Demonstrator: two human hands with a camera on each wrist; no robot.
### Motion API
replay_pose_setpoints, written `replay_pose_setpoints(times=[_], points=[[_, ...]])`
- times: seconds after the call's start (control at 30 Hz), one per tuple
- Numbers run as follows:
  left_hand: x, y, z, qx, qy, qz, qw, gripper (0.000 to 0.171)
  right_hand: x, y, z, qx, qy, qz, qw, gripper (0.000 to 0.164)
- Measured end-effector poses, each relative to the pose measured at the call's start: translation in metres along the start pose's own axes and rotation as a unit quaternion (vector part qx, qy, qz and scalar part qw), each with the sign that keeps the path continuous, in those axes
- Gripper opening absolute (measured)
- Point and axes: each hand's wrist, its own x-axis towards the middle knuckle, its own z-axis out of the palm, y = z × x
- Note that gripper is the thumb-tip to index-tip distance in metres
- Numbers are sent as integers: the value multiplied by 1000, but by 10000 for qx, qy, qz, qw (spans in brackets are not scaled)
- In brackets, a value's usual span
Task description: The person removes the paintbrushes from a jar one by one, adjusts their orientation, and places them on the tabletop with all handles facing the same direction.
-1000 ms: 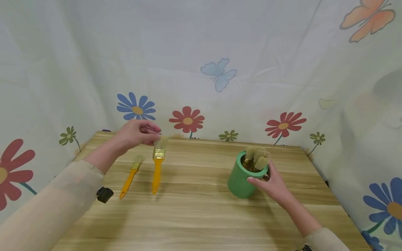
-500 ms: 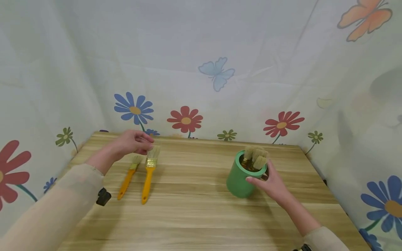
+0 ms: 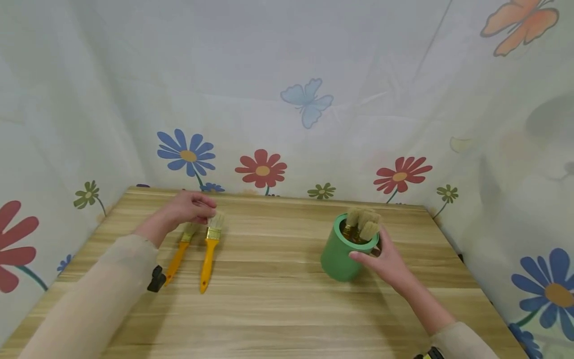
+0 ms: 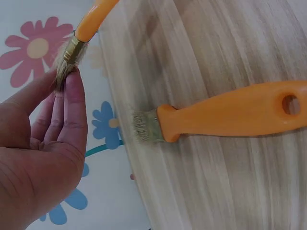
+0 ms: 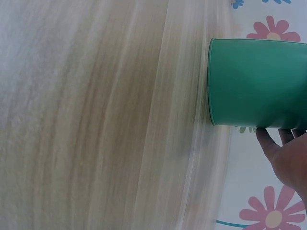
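My left hand (image 3: 190, 208) pinches a paintbrush (image 3: 208, 257) by its pale bristles between thumb and fingertips, its orange handle pointing toward me. In the left wrist view this brush's metal ferrule (image 4: 73, 50) shows just past the fingertips. Beside it on the table lies a second orange-handled paintbrush (image 4: 230, 115), its bristle end partly behind the left hand in the head view. At the right, my right hand (image 3: 385, 259) grips a green cup (image 3: 341, 259) by its side, thumb near the rim. Several brushes (image 3: 362, 223) stand in the cup, bristles up.
The wooden table (image 3: 278, 319) carries everything. A pale cloth (image 3: 251, 75) printed with flowers and butterflies hangs behind it and along both sides. A dark strap piece (image 3: 157, 279) sits at the left sleeve, over the lying brush's handle end in the head view.
My left hand has moved left and lower with its paintbrush, bringing it beside the lying one. The right hand still holds the cup; the head view has shifted slightly.
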Motion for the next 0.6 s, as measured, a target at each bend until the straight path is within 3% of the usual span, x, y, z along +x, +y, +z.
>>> replay_pose_setpoints(times=[0.2, 0.6], points=[[4, -7, 4, 266, 264, 69, 9993, 36, 1, 0, -1, 35, -22, -19, 10000, 88], [10, -16, 11, 749, 661, -218, 9948, 31, 2, 0, -3, 42, -45, 26, 10000, 90]])
